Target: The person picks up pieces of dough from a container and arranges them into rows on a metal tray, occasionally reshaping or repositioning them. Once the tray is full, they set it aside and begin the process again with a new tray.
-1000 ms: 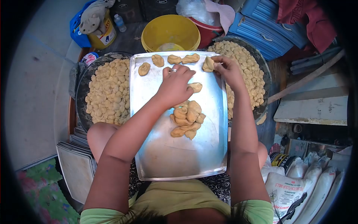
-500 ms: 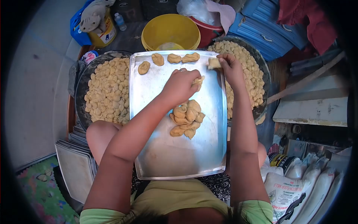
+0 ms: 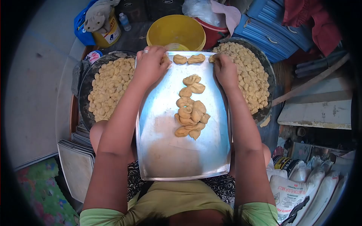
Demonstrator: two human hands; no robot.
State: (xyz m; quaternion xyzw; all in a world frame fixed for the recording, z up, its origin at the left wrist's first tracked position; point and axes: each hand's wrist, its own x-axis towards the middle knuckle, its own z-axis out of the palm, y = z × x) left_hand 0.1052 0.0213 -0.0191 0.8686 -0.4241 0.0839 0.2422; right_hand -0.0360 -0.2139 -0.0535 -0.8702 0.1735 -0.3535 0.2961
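A shiny metal tray [image 3: 166,158] rests on my lap. At its far left corner my left hand [image 3: 152,64] is closed over a dough piece [image 3: 164,58], mostly hidden under the fingers. My right hand [image 3: 226,71] pinches another dough piece [image 3: 212,58] at the far right corner, with only its edge showing. Between the hands, two dough lumps, a rounded one [image 3: 180,59] and a longer one [image 3: 196,58], lie along the far rim. A heap of dough pieces [image 3: 192,113] trails down the middle, with a few looser lumps [image 3: 194,83] at its far end.
Round tubs full of dough pieces flank the tray, on the left [image 3: 109,88] and right [image 3: 250,75]. Beyond stands a yellow basin [image 3: 176,32]. Blue drawers [image 3: 264,37] are at the upper right, flour sacks [image 3: 290,194] at the lower right, and stacked trays [image 3: 76,169] at the left.
My left hand has gone from mid-tray to the far left corner, leaving dough lumps beyond the heap. My right hand has brought its dough piece down to the far right corner.
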